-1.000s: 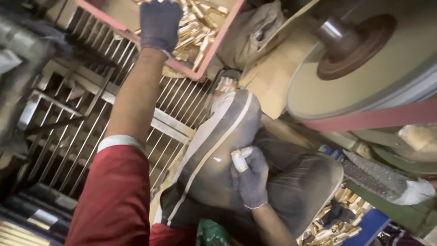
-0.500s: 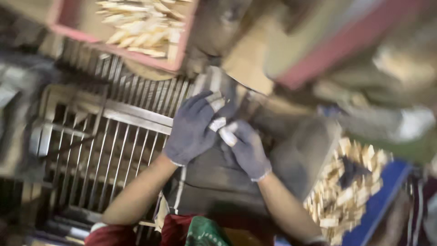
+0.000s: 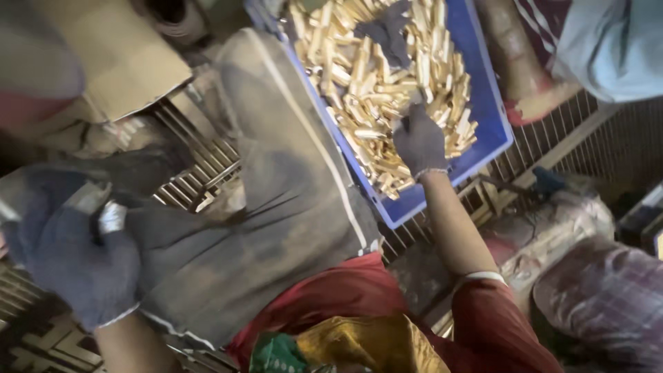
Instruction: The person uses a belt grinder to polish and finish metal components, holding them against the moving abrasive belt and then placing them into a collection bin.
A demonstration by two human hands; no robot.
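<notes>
Hands apart: my right gloved hand point(image 3: 419, 144) rests curled on brass-coloured metal pieces point(image 3: 376, 76) inside the blue plastic crate point(image 3: 489, 117); my left gloved hand point(image 3: 76, 259), well apart from the crate, seems clamped on a small pale piece point(image 3: 110, 217).

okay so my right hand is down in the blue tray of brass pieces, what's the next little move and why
Probably close the right hand on one of the brass pieces under it and lift it out. That gloved hand rests on the pile in the blue tray, though whether it grips anything is unclear. The left hand is near, seemingly holding a small pale piece.
</notes>
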